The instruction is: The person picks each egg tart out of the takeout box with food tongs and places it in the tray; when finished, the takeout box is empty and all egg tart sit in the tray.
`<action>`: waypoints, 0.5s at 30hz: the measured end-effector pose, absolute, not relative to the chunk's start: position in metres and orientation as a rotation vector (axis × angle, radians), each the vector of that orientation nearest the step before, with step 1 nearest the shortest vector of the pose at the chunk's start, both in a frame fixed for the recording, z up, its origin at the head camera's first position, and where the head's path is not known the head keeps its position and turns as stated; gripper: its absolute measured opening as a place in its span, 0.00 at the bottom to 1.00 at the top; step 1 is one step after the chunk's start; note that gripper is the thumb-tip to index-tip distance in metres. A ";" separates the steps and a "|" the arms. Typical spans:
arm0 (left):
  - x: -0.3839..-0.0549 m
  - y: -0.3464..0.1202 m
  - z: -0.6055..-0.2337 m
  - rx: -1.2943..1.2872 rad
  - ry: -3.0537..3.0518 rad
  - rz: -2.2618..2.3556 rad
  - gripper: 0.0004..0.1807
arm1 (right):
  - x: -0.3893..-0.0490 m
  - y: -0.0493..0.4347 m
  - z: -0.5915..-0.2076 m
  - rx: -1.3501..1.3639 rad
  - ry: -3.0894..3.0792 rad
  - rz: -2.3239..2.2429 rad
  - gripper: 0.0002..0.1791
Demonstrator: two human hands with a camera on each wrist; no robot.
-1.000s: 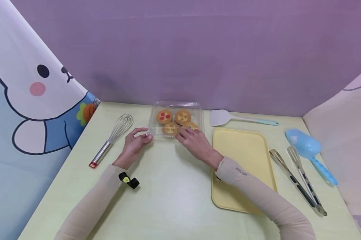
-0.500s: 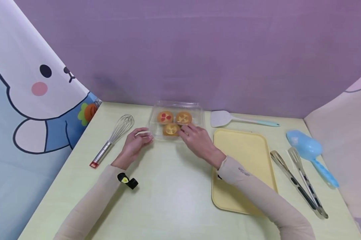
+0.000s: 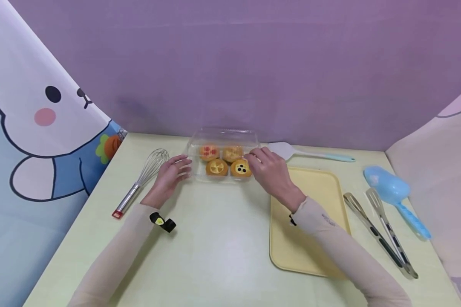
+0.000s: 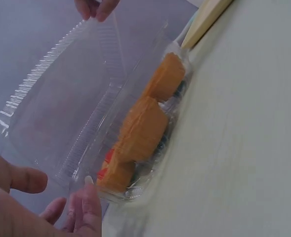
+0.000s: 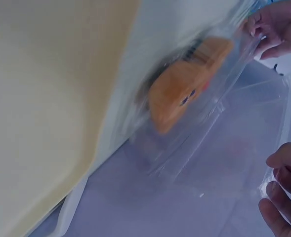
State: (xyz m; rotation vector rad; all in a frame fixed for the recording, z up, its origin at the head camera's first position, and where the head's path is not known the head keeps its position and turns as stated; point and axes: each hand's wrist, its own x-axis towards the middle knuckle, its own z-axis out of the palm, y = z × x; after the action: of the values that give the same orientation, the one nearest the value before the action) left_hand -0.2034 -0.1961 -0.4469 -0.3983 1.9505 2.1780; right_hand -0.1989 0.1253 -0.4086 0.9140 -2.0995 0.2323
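left wrist: pastries [image 4: 144, 129] side-on, lid [image 4: 59, 96] raised; head alone: whisk [image 3: 137, 184], tongs [image 3: 387, 247].

A clear plastic container [image 4: 88, 131] stands with its lid [image 4: 61, 94] raised toward 10 o'clock; its base runs obliquely from 1 to 7 o'clock. Inside the base lies a row of orange pastries [image 4: 144, 129], the one at 7 o'clock marked with red. Left hand [image 4: 41, 217], 8 o'clock: fingers at the base's near end, thumb apart. Right hand [image 4: 97, 7], 11 o'clock: fingers pinch the lid's rim. Yellow tray edge [image 4: 204, 23] at 1 o'clock; pale tabletop [image 4: 239, 133] around 3 o'clock.
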 end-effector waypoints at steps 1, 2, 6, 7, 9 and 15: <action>-0.206 -0.196 -0.447 -0.393 1.964 2.168 0.28 | -0.200 0.128 -0.408 0.904 -2.102 0.244 0.08; -0.208 -0.196 -0.447 -0.385 1.978 2.160 0.28 | -0.200 0.131 -0.408 0.894 -2.106 0.257 0.08; -0.216 -0.194 -0.448 -0.367 2.037 2.133 0.29 | -0.203 0.138 -0.405 0.861 -2.118 0.330 0.06; -0.217 -0.193 -0.448 -0.362 2.053 2.126 0.30 | -0.203 0.139 -0.404 0.853 -2.123 0.352 0.05; -0.219 -0.192 -0.449 -0.359 2.072 2.111 0.31 | -0.204 0.141 -0.403 0.831 -2.133 0.396 0.05; -0.224 -0.192 -0.452 -0.315 2.102 2.045 0.35 | -0.205 0.146 -0.403 0.797 -2.179 0.527 0.07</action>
State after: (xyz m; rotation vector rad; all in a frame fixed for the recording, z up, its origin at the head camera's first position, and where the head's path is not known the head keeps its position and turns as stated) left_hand -0.2235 -0.1920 -0.4516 -0.3146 2.1019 2.0446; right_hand -0.2051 0.1459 -0.4030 0.7974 -2.1794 0.5271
